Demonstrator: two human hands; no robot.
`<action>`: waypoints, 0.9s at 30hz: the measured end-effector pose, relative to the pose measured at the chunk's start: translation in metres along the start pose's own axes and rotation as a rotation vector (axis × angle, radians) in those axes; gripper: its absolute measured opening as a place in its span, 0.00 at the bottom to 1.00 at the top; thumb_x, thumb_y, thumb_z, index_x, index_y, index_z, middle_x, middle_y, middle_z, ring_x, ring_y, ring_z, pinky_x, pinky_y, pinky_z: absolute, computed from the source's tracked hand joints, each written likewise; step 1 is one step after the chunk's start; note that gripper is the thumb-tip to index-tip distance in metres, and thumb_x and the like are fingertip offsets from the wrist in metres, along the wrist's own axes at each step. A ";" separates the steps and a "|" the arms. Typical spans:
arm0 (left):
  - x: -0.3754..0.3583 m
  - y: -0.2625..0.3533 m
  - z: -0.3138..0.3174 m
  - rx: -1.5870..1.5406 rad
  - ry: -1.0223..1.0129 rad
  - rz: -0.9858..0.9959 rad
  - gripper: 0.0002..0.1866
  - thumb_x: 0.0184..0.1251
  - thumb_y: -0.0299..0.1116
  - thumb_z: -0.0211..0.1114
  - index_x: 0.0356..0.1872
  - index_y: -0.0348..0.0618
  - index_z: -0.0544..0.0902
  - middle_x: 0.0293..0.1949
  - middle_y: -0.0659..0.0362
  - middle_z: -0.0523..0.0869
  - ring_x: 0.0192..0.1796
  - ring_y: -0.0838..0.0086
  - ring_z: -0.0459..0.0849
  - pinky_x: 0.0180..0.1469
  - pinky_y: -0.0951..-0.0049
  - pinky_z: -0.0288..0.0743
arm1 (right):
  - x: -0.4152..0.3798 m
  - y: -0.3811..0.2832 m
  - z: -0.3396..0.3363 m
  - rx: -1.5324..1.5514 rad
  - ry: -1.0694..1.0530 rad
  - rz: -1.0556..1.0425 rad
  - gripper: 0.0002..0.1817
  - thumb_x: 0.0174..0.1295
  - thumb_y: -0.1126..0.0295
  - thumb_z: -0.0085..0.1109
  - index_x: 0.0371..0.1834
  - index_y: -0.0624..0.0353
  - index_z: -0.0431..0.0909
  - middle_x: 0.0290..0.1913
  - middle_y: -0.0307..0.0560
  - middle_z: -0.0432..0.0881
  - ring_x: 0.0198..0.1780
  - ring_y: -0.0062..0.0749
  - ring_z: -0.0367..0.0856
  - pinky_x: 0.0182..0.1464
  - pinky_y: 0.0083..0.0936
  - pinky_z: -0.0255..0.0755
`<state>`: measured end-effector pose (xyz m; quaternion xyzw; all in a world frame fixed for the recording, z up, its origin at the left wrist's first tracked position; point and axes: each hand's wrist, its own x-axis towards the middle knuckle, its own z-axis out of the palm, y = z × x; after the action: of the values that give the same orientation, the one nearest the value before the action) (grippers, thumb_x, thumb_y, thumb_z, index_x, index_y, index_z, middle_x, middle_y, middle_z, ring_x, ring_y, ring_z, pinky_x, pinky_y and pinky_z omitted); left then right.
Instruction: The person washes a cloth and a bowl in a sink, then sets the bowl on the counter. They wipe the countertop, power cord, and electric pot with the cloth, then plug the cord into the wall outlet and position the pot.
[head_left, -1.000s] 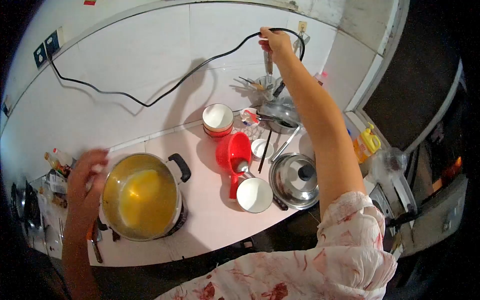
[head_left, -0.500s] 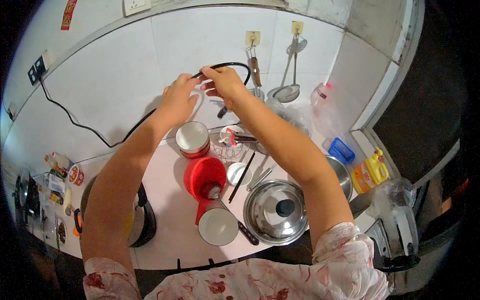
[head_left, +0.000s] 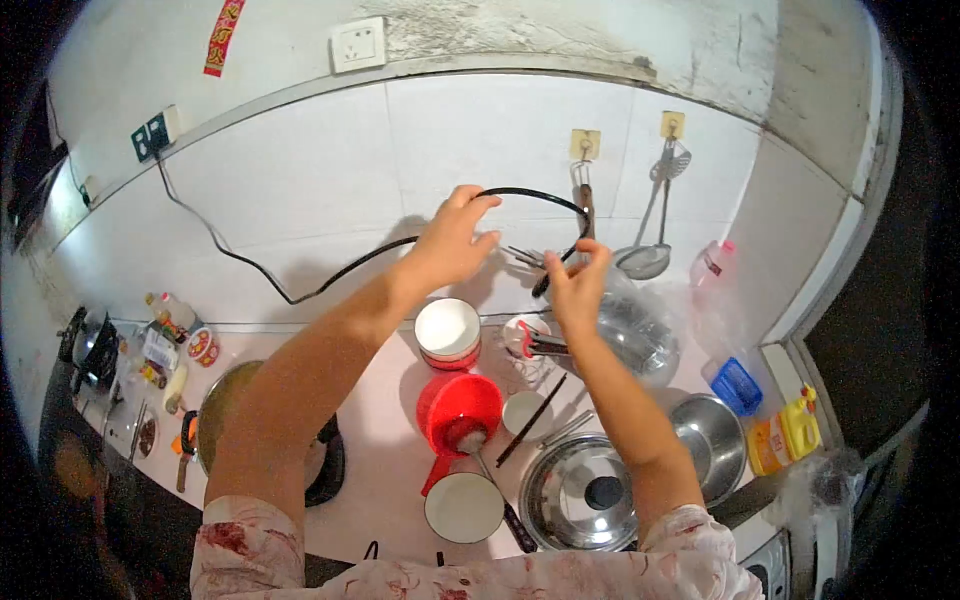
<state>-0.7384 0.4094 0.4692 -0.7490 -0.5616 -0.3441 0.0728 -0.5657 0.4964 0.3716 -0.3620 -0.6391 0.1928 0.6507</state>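
A black power cable (head_left: pixel 532 192) runs behind my left hand and loops down on its right side to a dark end (head_left: pixel 541 290). My left hand (head_left: pixel 455 240) holds it near the fingertips, thumb apart from the fingers. My right hand (head_left: pixel 577 295) is by the hanging part of the loop, thumb and forefinger spread on either side of it. Whether they touch it is hard to see. Below the hands stand stacked enamel bowls (head_left: pixel 449 330) and a white container with red-handled tools (head_left: pixel 525 335).
A red ladle-shaped scoop (head_left: pixel 460 405), a white bowl (head_left: pixel 465 508), a steel pot lid (head_left: pixel 575 490), a steel basin (head_left: pixel 708 445) and a pot (head_left: pixel 232 400) crowd the counter. A wall socket (head_left: pixel 150 137) feeds the cable. A skimmer (head_left: pixel 645 262) hangs from a hook.
My right hand has left its place beside my left hand and moved down to the hanging part of the cable. The view has shifted, so the scene sits lower and farther right.
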 end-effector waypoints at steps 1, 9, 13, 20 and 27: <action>-0.002 -0.002 -0.004 0.006 0.000 -0.006 0.23 0.57 0.34 0.60 0.56 0.46 0.69 0.58 0.46 0.63 0.59 0.53 0.67 0.59 0.61 0.63 | -0.001 0.006 0.003 -0.038 0.088 0.134 0.26 0.47 0.65 0.65 0.48 0.65 0.69 0.43 0.54 0.72 0.45 0.43 0.72 0.49 0.29 0.64; 0.003 -0.019 -0.006 -0.047 0.029 -0.073 0.24 0.59 0.33 0.59 0.58 0.45 0.67 0.57 0.50 0.64 0.56 0.61 0.71 0.57 0.66 0.66 | 0.014 0.031 -0.001 0.443 -0.231 0.322 0.17 0.64 0.60 0.47 0.49 0.59 0.70 0.37 0.47 0.79 0.18 0.18 0.69 0.20 0.15 0.63; 0.004 -0.016 -0.001 -0.057 0.034 -0.104 0.25 0.59 0.34 0.60 0.58 0.45 0.66 0.56 0.50 0.64 0.55 0.61 0.71 0.57 0.67 0.67 | 0.007 0.005 -0.011 0.832 -0.547 0.515 0.30 0.66 0.45 0.33 0.48 0.62 0.72 0.33 0.44 0.80 0.18 0.18 0.67 0.22 0.14 0.64; 0.014 -0.033 0.003 -0.041 0.009 -0.218 0.26 0.58 0.41 0.59 0.57 0.44 0.68 0.60 0.47 0.63 0.60 0.56 0.66 0.59 0.64 0.63 | 0.024 0.015 -0.037 0.738 -0.631 0.458 0.20 0.66 0.54 0.43 0.41 0.61 0.75 0.25 0.38 0.77 0.20 0.17 0.67 0.23 0.14 0.63; -0.004 -0.052 0.019 0.101 -0.130 -0.144 0.26 0.59 0.35 0.60 0.59 0.44 0.66 0.61 0.47 0.62 0.63 0.58 0.63 0.65 0.65 0.57 | 0.135 0.042 -0.044 0.028 -0.320 0.029 0.13 0.57 0.63 0.55 0.34 0.63 0.81 0.22 0.39 0.79 0.24 0.22 0.74 0.28 0.20 0.68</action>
<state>-0.7765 0.4346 0.4382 -0.7229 -0.6339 -0.2704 0.0490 -0.4993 0.6107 0.4379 -0.3266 -0.7265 0.2663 0.5428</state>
